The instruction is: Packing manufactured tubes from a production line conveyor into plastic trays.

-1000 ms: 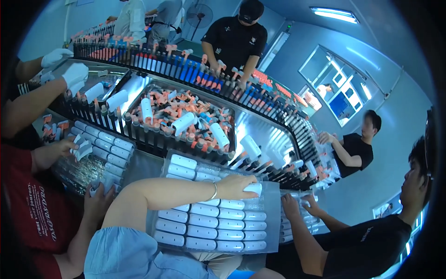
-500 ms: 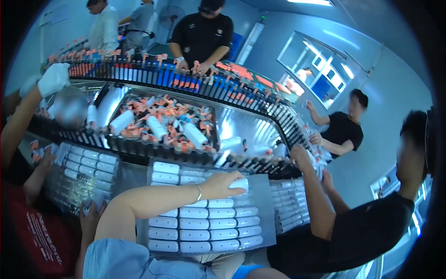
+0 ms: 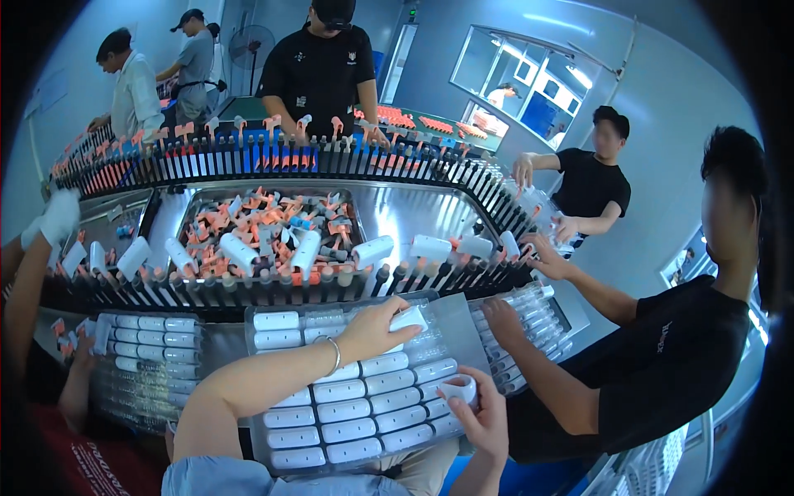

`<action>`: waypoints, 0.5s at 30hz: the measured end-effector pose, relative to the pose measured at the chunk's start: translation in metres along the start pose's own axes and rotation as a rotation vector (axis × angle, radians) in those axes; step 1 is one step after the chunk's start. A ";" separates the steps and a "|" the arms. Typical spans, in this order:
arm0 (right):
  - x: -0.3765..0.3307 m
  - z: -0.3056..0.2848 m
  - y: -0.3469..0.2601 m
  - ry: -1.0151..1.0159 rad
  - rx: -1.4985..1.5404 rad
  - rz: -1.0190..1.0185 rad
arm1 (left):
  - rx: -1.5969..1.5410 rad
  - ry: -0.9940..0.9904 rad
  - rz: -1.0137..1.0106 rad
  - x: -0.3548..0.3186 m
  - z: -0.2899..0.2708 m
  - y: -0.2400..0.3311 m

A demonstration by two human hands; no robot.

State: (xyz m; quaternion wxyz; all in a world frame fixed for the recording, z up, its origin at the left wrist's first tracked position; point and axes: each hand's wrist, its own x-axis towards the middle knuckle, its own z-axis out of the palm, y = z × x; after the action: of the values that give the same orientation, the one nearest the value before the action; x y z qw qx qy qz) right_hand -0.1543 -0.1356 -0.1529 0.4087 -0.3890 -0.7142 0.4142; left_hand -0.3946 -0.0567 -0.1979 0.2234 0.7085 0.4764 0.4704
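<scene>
Your left hand (image 3: 376,331) reaches across the clear tray (image 3: 463,318) in front of you and pinches a white shell (image 3: 409,319) between thumb and fingertips, tilted up just above the tray's upper right slots. A second ago that same hand was lying flat on a shell in the right column; since then it has lifted the piece clear of its row, so the slot under it reads as open. Your right hand (image 3: 484,417) has come into view at the tray's lower right corner, where it was not showing before, and it grips a second white piece (image 3: 457,388) with its open, ring-like end turned up. Both hands are closed on parts; neither is empty.

The tray itself has more rows in sight now than a second ago, and most slots below your left wrist hold shells lying side by side. I judge you are mid-way through handling the right column, with one piece in each hand.

Beyond the tray runs the black rack (image 3: 273,285) with white caps leaning on its pegs, and behind it the steel bin (image 3: 397,215) of orange and grey parts. A neighbour's hand (image 3: 500,318) rests on the next tray to your right, just beside yours.
</scene>
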 end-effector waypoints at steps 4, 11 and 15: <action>-0.007 0.008 0.027 0.009 0.088 0.063 | 0.013 -0.008 -0.001 0.001 0.001 0.000; -0.009 0.017 0.035 0.005 0.366 0.126 | 0.016 0.016 0.011 -0.002 0.001 -0.002; -0.015 0.017 0.030 0.104 0.308 0.143 | 0.015 -0.060 -0.018 0.001 0.004 0.005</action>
State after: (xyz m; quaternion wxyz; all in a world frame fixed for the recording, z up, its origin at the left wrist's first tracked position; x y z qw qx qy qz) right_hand -0.1584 -0.1428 -0.1894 0.4692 -0.3927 -0.5908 0.5260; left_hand -0.3887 -0.0581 -0.1952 0.2364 0.7197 0.4794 0.4431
